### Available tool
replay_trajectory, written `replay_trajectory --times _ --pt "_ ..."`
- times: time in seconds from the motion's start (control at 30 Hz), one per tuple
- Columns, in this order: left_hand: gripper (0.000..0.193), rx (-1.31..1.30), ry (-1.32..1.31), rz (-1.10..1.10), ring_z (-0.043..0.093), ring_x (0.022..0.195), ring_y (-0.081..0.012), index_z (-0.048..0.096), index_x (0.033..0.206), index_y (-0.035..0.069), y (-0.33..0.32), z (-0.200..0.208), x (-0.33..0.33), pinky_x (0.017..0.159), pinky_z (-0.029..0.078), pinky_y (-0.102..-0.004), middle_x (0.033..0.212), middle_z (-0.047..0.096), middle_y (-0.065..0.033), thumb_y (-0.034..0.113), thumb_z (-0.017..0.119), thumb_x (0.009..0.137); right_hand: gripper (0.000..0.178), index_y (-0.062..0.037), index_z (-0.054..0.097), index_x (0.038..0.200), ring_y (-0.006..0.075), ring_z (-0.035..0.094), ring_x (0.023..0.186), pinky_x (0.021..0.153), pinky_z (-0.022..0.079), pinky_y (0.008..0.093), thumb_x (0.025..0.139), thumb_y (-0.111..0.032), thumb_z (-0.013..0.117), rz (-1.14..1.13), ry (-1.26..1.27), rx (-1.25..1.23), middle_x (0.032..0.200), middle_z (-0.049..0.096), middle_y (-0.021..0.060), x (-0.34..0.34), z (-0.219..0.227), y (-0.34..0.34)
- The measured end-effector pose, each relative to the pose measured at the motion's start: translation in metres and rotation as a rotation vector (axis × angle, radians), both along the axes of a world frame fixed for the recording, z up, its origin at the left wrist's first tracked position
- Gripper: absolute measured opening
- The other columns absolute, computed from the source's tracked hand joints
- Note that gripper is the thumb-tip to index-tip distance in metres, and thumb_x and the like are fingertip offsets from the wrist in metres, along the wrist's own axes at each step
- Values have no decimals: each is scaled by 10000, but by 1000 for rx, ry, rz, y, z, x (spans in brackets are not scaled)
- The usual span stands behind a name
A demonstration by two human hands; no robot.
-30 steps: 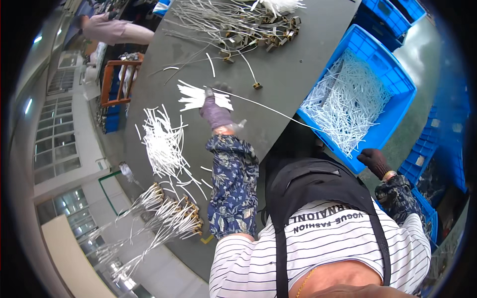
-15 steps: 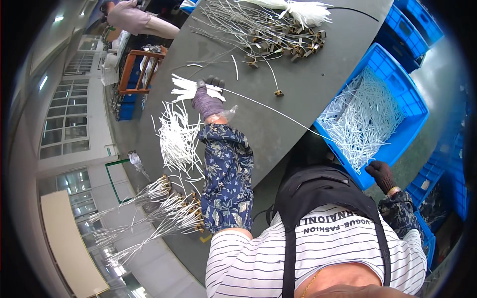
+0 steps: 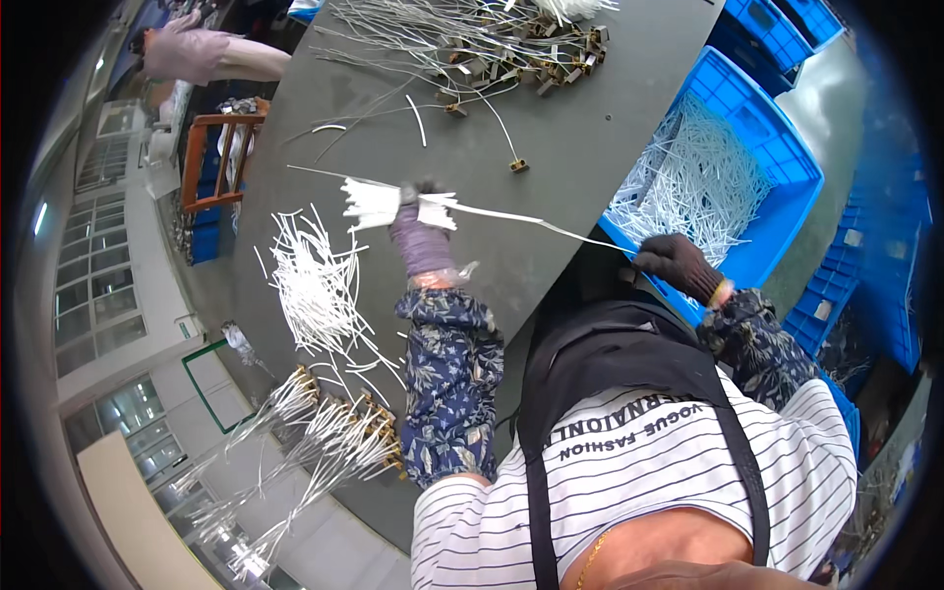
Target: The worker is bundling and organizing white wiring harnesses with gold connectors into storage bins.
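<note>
Left hand [image 3: 421,228], in a purplish knit glove, fingers clenched round a bundle [image 3: 379,204] of short white tubes held over the grey table [image 3: 590,128]; tube ends fan out flat on both sides of the fist. Right hand [image 3: 677,265], dark glove, fingers pinched shut on the end of a thin white strand [image 3: 536,221] running taut from the bundle. Right hand sits at the near rim of the blue crate [image 3: 782,157] (full of loose white tubes). More tubes [image 3: 315,285] lie scattered left of the forearm. Wires [image 3: 472,44] with brown metal clips are heaped at the far edge.
</note>
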State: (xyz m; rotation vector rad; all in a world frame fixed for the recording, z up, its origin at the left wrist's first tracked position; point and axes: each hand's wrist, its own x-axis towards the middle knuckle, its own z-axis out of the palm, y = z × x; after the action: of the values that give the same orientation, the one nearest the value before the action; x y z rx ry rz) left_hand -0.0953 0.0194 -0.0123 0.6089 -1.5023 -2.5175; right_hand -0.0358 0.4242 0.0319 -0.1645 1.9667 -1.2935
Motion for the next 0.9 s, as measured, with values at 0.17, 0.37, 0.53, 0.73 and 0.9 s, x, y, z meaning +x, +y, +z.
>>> replay_trajectory --times 0.17,0.37,0.53,0.73,0.9 --pt "257 -985 -20 -312 587 732 -153 559 1069 45 53 -30 5 633 506 -316 910 610 -47 150 664 860 518 -14 551 1182 295 624 993 847 477 387 864 -420 587 -179 338 -117 1033 632 197 -53 -4 -129" --pt "221 -378 -214 86 638 635 -181 635 957 -49 37 -15 18 573 532 -314 753 658 -85 112 667 810 637 -44 509 1249 339 610 1027 883 460 406 870 -553 557 -55 471 17 1108 598 208 -87 -3 -170" --pt "232 -1076 -283 183 627 788 -194 641 1000 -18 -30 -47 30 641 518 -323 869 647 -97 158 671 852 422 -32 594 1088 319 596 939 839 460 396 869 -392 602 -229 418 26 1031 599 176 -107 -20 -143" --pt "297 -1230 -381 93 592 756 -214 551 1102 -4 -35 -104 38 661 494 -304 906 592 -97 228 413 977 306 -39 611 1014 316 591 901 805 467 383 858 -301 631 -290 438 23 984 596 159 -107 -37 -137" --pt "326 -1197 -295 253 607 689 -167 582 956 -11 -52 -83 27 548 484 -268 852 635 -107 312 553 928 415 10 627 978 309 592 873 802 471 386 770 -345 687 -303 684 298 967 605 172 -131 -41 -178"
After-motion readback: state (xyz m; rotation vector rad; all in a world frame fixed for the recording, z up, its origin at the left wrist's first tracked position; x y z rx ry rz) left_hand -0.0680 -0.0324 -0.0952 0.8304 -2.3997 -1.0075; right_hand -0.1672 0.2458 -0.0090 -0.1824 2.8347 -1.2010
